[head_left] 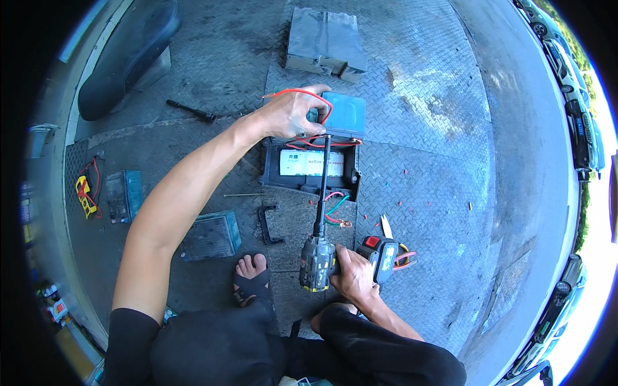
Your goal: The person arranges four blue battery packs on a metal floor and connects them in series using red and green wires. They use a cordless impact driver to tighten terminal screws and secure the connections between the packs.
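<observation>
A person crouches over a black box (273, 168), their right hand (356, 276) on its near side with fingers clamped around the handle of a power drill (317, 260). The drill's long shaft (324, 177) stretches across the box to the near edge of a blue battery (347, 114), which sits at the box's far edge. The left hand (293, 114) is at the battery's left end, thumb and fingers apart (whether they pinch it, one cannot tell), and a red wire (313, 96) loops over that hand. Beyond the black box lies a grey case (325, 38); well to its left is a yellow meter (84, 195).
</observation>
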`<state>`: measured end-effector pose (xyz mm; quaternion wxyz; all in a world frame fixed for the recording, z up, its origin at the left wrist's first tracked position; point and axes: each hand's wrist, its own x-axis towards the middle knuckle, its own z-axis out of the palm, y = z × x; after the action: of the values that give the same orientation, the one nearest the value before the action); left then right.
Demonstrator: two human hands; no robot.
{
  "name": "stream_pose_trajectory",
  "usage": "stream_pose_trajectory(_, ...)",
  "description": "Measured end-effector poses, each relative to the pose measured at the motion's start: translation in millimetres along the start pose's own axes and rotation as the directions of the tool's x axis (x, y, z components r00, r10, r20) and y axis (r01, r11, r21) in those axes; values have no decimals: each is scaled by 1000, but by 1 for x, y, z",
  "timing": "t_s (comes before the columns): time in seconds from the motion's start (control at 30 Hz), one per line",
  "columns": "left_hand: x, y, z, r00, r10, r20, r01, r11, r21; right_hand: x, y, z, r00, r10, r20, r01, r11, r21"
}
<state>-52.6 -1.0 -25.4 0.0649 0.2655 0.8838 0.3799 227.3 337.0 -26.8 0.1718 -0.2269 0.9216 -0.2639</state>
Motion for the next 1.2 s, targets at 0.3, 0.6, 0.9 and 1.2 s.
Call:
stream_pose_trajectory(0.3, 0, 7, -4, 1000, 0, 6, -1, 997, 81, 5, -1, 2, 1000, -4, -15, 4, 999, 36)
stream_pose_trajectory(0.6, 0, 6, -4, 999, 30, 20, -32, 993, 111, 5, 6, -1, 999, -40, 5, 40, 998, -39)
stream_pose_trajectory(0.9, 3, 13, -6, 998, -25, 59, 16, 989, 145, 1, 1, -2, 1000, -13, 22, 16, 989, -144)
stream_pose_trajectory(1.2, 1, 12, -15, 992, -70, 101, 76, 996, -50, -5, -3, -1, 997, -61, -46, 52, 985, -167)
